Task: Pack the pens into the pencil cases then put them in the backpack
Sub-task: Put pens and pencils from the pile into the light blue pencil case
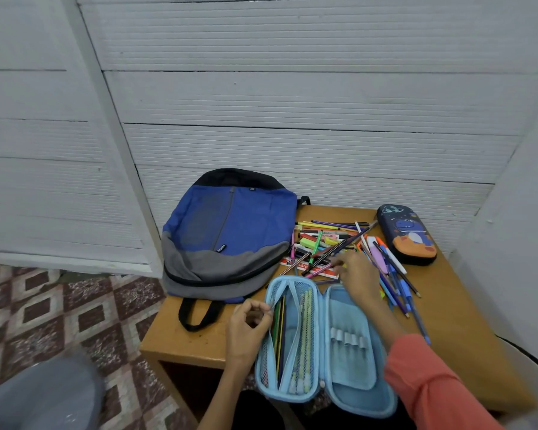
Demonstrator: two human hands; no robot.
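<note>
Because the wooden table [193,339] is small, everything you need sits within reach. The blue-and-grey backpack [227,231] lies flat just beyond your left hand [249,324], its zips apparently closed, probably waiting until the cases are filled. The light-blue pencil case [351,361] lies spread open between your two hands at the near edge, both halves facing up so they can be loaded. The dark pencil case [407,234] rests closed beyond your right hand [354,271] and off to its right, apart from it and seemingly untouched. The loose pens [323,240] lie in a heap under and around that right hand, some fanning out to its right. A few pencils [280,330] already stand in the open case's mesh pocket, right beside your left fingertips. Your left hand is curled, thumb and fingers pinching the pocket's edge, likely to hold it open for the next load. Your right hand reaches palm-down over the heap. Its fingertips are blurred among the pens, so you cannot tell whether they have closed on one.
</note>
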